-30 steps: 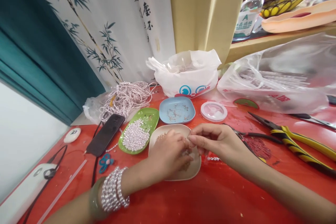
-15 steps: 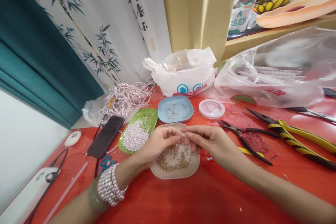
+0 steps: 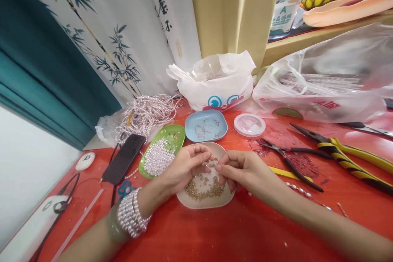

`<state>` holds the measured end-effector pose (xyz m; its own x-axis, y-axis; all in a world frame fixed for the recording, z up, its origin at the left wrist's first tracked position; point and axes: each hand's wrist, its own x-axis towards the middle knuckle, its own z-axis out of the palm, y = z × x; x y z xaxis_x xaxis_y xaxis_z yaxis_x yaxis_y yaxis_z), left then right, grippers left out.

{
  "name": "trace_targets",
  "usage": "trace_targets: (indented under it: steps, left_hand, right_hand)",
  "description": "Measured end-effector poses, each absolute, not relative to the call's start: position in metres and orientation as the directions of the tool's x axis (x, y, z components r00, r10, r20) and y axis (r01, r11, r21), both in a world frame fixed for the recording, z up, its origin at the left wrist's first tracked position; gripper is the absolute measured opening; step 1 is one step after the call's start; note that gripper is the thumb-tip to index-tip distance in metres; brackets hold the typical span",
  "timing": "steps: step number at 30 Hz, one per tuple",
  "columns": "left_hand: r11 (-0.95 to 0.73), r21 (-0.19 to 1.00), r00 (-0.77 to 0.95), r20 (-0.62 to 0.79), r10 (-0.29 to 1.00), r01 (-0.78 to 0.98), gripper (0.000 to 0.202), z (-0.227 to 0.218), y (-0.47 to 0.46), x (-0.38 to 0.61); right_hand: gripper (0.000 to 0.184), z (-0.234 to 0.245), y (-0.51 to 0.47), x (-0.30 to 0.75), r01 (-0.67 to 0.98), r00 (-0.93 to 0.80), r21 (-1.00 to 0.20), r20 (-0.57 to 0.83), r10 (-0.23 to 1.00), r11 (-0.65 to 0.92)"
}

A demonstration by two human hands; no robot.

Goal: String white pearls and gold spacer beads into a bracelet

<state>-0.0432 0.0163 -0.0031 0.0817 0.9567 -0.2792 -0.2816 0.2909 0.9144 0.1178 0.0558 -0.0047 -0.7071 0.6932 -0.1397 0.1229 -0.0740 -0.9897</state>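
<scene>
My left hand [image 3: 192, 163] is closed in a pinch over the left part of a cream dish [image 3: 204, 204]. A tiny glint shows at its fingertips, too small to name. My right hand [image 3: 238, 168] pinches over the dish's right side; whatever its fingertips hold is hidden. A small gap separates the two hands. Gold beads [image 3: 196, 190] lie loose in the dish beneath them. Pearl-like bracelets [image 3: 132, 213] and a green bangle [image 3: 115, 225] circle my left wrist. Left of the dish, a green tray [image 3: 175, 133] holds pale pearl beads [image 3: 159, 157].
Behind the dish stand a blue tray [image 3: 188, 125] with small metal pieces and a round clear lid [image 3: 249, 125]. Pliers [image 3: 288, 159] and larger yellow-black pliers [image 3: 346, 151] lie to the right. A phone [image 3: 124, 159] and bead strands [image 3: 147, 114] are at left; plastic bags [image 3: 215, 86] stand behind.
My hands have drawn apart, the right one shifting slightly down and toward me. More gold beads show between them. A white bead strand now shows beyond my right forearm.
</scene>
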Motion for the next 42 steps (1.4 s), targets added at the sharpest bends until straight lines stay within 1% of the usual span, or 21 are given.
trace_targets:
  steps: [4, 11, 18, 25, 31, 39, 42]
  left_hand:
    - [0.29, 0.919, 0.095, -0.274, 0.957, -0.268, 0.015, -0.0027, 0.0166, -0.0419]
    - [0.285, 0.907, 0.092, -0.27, 0.958, -0.31, 0.016, -0.0037, 0.017, -0.042]
    - [0.291, 0.907, 0.07, -0.284, 0.956, -0.305, 0.019, -0.002, 0.0167, -0.0402]
    - [0.272, 0.912, 0.078, -0.261, 0.962, -0.306, 0.016, -0.0027, 0.016, -0.0408]
    - [0.268, 0.915, 0.064, -0.261, 0.963, -0.301, 0.018, -0.0019, 0.0166, -0.0399]
    - [0.243, 0.937, 0.036, -0.241, 0.97, -0.25, 0.017, -0.002, 0.0169, -0.0411]
    - [0.201, 0.966, 0.023, -0.2, 0.979, -0.163, 0.014, -0.002, 0.0173, -0.0427]
  right_hand:
    - [0.014, -0.0036, 0.0556, 0.117, 0.138, -0.704, -0.988, -0.147, 0.694, -0.07]
    - [0.013, -0.0006, 0.0569, 0.1147, 0.155, -0.699, -0.982, -0.187, 0.69, -0.109]
    - [0.013, -0.0017, 0.057, 0.1152, 0.13, -0.702, -0.984, -0.181, 0.689, -0.126]
    - [0.013, -0.0002, 0.0569, 0.1151, 0.143, -0.704, -0.983, -0.185, 0.686, -0.118]
    - [0.014, 0.0005, 0.0575, 0.114, 0.15, -0.7, -0.982, -0.185, 0.69, -0.11]
    - [0.014, -0.0021, 0.0573, 0.1147, 0.143, -0.701, -0.983, -0.181, 0.69, -0.113]
    - [0.015, -0.0034, 0.0573, 0.1144, 0.142, -0.703, -0.985, -0.171, 0.69, -0.1]
